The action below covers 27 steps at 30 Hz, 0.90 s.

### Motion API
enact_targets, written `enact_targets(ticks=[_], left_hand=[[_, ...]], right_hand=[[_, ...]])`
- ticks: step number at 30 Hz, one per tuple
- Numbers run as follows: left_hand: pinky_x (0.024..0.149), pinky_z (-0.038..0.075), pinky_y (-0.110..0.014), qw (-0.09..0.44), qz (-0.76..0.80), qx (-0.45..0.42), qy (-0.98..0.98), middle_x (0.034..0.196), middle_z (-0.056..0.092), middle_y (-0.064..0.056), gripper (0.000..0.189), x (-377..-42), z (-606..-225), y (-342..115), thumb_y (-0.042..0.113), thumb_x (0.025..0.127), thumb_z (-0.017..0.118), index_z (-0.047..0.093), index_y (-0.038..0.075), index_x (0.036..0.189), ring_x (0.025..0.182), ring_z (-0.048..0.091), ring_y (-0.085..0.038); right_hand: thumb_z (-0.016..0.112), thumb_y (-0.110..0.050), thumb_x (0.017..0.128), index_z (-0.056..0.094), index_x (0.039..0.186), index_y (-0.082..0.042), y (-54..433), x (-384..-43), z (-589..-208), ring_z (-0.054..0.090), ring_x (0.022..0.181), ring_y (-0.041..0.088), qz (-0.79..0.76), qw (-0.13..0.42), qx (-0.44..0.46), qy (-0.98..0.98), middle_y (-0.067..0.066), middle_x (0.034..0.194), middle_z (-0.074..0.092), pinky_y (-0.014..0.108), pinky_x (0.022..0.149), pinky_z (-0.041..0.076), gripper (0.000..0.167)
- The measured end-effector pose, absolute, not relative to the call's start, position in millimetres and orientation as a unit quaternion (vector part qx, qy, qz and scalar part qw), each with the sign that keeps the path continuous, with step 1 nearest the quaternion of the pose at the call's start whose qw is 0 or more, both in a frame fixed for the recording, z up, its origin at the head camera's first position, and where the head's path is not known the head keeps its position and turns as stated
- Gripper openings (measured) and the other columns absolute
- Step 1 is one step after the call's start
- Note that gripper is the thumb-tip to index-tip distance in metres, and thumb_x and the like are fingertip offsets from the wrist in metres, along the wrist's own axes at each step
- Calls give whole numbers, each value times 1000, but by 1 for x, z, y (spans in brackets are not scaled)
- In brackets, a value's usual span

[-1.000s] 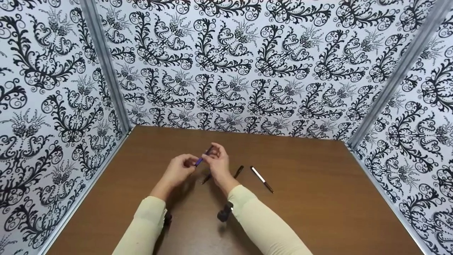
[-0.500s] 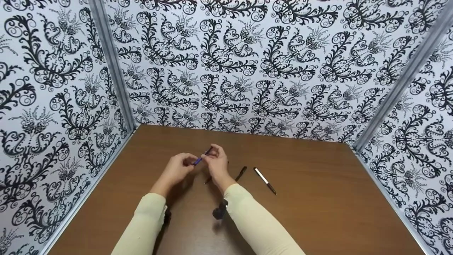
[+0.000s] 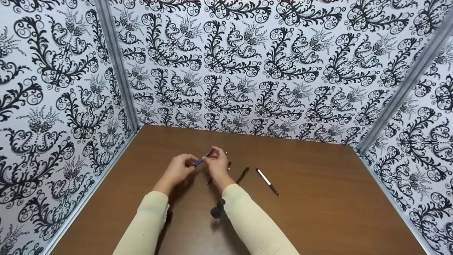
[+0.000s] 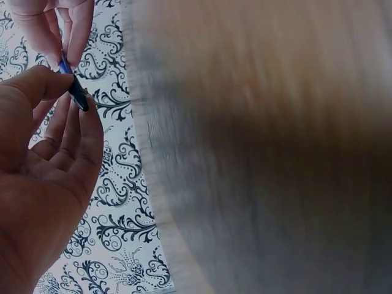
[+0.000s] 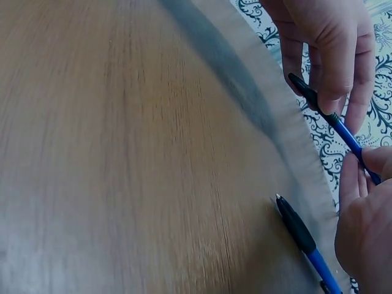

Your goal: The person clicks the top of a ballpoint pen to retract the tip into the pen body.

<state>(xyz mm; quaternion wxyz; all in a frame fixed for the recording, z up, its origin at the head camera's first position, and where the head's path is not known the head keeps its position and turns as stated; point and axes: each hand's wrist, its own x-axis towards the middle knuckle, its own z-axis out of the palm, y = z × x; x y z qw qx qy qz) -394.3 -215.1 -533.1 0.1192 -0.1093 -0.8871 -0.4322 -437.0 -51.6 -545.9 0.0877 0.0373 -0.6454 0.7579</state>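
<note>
Both hands hold one slim blue pen (image 3: 199, 162) with a black end, raised above the table. My left hand (image 3: 177, 169) pinches it near the black part, as the right wrist view shows, with the thumb over the barrel. Farther along the blue barrel (image 5: 350, 143), my right hand (image 3: 217, 167) grips it between thumb and fingers. Below the right hand lies another pen (image 5: 306, 245), blue with a black grip and a bare tip; the hand partly covers it in the head view.
On the brown table (image 3: 318, 205), a dark pen (image 3: 243, 173) lies right of the right hand, partly behind the wrist. A white pen with a dark grip (image 3: 268, 182) lies beyond it. Patterned walls (image 3: 247, 71) enclose the back and sides.
Both hands keep hold of the blue pen. The head view has shifted slightly, and the right hand sits a little farther left of the pens on the table.
</note>
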Motion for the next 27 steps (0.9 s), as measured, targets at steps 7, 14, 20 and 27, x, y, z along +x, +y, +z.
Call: enact_targets(ticks=[7, 14, 20, 27], left_hand=[[92, 60, -51, 105, -417, -99, -897, 104, 77, -9, 24, -395, -536, -217, -9, 97, 75, 81, 4, 116, 97, 71, -27], [91, 61, -49, 80, -402, -81, -909, 102, 77, -8, 24, -396, -537, -218, -10, 97, 74, 82, 4, 114, 96, 71, -27], [92, 61, -49, 70, -395, -71, -913, 102, 77, -9, 23, -397, -537, -220, -8, 96, 74, 83, 4, 113, 96, 70, -27], [99, 58, -51, 48, -384, -60, -920, 111, 78, -13, 23, -396, -536, -224, -8, 97, 73, 82, 4, 116, 108, 71, -31]], right_hand=[[77, 19, 88, 61, 143, 7, -54, -439, -552, 74, 93, 22, 750, 68, 28, -657, 26, 115, 72, 30, 82, 61, 59], [77, 22, 85, 60, 145, 11, -54, -440, -558, 68, 96, 22, 730, 58, 22, -681, 21, 112, 70, 24, 79, 56, 63], [79, 20, 85, 58, 147, 15, -53, -442, -558, 71, 106, 31, 695, 49, 41, -717, 26, 118, 72, 28, 86, 59, 65], [85, 12, 88, 58, 148, 15, -49, -447, -556, 71, 105, 30, 618, 28, 75, -782, 23, 116, 74, 35, 92, 60, 66]])
